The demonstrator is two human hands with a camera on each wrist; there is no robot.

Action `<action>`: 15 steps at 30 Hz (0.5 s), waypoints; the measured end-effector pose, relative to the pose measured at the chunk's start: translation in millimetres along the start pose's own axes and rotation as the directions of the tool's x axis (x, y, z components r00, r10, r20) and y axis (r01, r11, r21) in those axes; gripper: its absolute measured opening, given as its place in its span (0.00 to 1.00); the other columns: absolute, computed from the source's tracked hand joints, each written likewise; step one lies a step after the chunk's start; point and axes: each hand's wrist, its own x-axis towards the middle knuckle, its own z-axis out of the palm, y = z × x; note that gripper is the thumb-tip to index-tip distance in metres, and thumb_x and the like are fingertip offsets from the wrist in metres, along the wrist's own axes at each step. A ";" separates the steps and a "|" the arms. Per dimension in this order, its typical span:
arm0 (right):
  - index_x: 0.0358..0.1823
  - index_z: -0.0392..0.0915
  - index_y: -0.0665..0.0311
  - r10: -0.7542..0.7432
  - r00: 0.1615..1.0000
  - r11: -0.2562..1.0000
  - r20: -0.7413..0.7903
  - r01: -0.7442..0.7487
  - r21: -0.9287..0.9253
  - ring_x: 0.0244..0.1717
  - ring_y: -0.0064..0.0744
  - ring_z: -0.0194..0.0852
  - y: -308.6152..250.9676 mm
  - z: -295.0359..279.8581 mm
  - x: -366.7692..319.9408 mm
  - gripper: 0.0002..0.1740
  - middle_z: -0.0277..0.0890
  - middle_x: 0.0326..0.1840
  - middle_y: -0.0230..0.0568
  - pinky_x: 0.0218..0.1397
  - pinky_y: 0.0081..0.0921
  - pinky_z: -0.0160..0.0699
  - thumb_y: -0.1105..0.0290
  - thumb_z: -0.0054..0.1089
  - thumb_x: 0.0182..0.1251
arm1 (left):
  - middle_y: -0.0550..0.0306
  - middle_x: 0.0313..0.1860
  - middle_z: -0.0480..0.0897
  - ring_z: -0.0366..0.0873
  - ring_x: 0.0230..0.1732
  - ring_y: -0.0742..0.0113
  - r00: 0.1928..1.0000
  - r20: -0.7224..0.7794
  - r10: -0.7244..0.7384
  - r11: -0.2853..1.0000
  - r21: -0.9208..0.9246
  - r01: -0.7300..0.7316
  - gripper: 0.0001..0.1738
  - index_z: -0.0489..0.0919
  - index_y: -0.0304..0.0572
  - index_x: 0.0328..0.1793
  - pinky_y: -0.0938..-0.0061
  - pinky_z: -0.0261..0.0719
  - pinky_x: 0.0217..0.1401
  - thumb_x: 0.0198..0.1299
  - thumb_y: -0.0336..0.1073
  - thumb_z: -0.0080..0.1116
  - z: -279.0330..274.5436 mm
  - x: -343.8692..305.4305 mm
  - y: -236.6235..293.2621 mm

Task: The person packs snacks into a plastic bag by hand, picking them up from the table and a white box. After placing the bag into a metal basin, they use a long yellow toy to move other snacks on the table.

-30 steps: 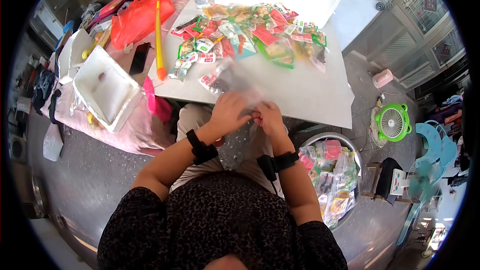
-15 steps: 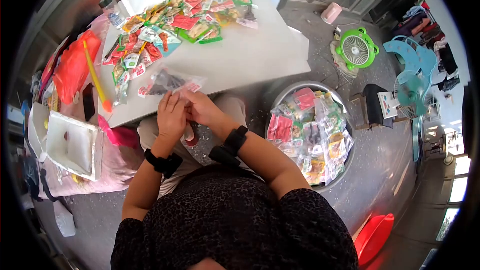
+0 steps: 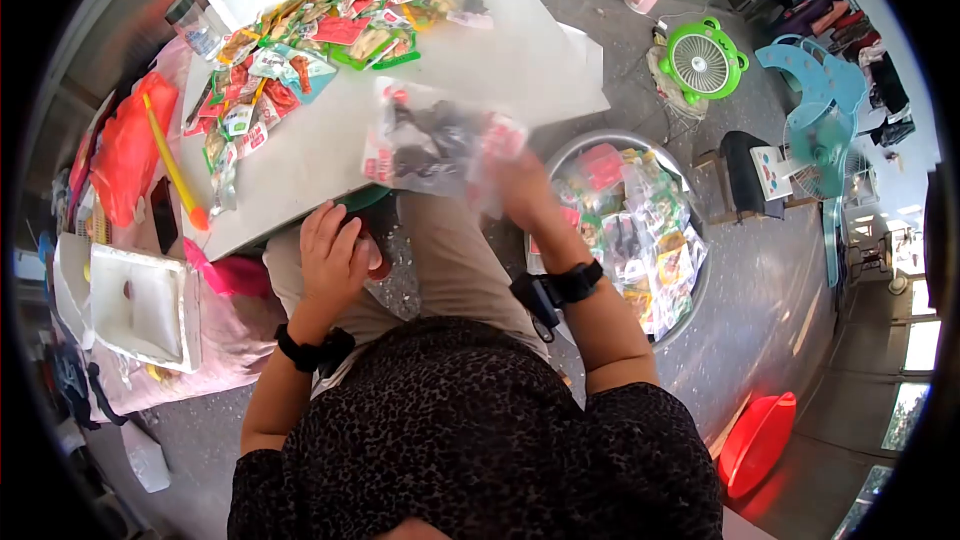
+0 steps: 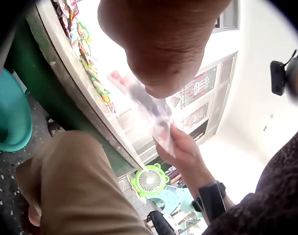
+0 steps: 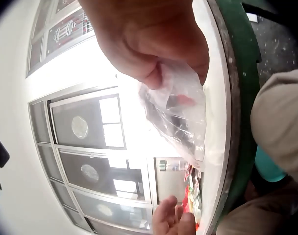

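My right hand [image 3: 522, 190] pinches a clear plastic packet [image 3: 430, 145] by its right end, above the front edge of the white table [image 3: 480, 70]. Dark pieces and red-and-white print show through the film. In the right wrist view the packet [image 5: 176, 115] hangs from between thumb and fingers. Apart from it, my left hand [image 3: 333, 245] is over the lap by the table edge, fingers loosely bent and holding nothing. A pile of colourful snack packets [image 3: 330, 30] covers the back of the table.
A metal basin [image 3: 700, 270] full of packets stands on the floor at the right. Beyond it are a green fan [image 3: 700, 60] and a red basin [image 3: 757, 445]. At the left lie a white foam box [image 3: 145, 305], a yellow stick [image 3: 172, 160] and a red bag [image 3: 130, 155].
My hands were together on the packet at the table edge. The left has let go, and the right has carried the packet rightward toward the metal basin. The head view has turned right.
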 end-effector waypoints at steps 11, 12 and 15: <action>0.42 0.66 0.62 0.369 0.803 0.883 -0.468 -0.146 0.446 0.32 0.29 0.70 159.7 -247.1 -137.3 0.10 0.69 0.34 0.34 0.32 0.31 0.73 0.77 0.45 0.58 | 0.46 0.50 0.68 0.61 0.55 0.48 0.921 0.134 -0.365 0.890 0.340 0.304 0.18 0.70 0.36 0.45 0.58 0.58 0.56 0.44 0.30 0.52 -22.7 -107.3 -75.1; 0.43 0.66 0.61 0.392 0.789 0.875 -0.473 -0.161 0.456 0.32 0.30 0.70 185.1 -254.6 -147.0 0.10 0.69 0.35 0.35 0.31 0.33 0.73 0.76 0.45 0.59 | 0.46 0.50 0.68 0.61 0.56 0.48 0.908 0.137 -0.395 0.873 0.363 0.325 0.18 0.70 0.36 0.45 0.58 0.58 0.56 0.45 0.30 0.52 -21.8 -111.4 -78.4; 0.44 0.65 0.61 0.533 0.735 0.804 -0.418 -0.286 0.521 0.35 0.32 0.69 211.4 -243.2 -168.7 0.11 0.68 0.36 0.35 0.33 0.33 0.73 0.75 0.45 0.59 | 0.44 0.50 0.67 0.61 0.55 0.47 0.880 0.127 -0.458 0.856 0.329 0.398 0.17 0.70 0.34 0.44 0.59 0.58 0.57 0.46 0.31 0.52 -14.7 -122.8 -83.9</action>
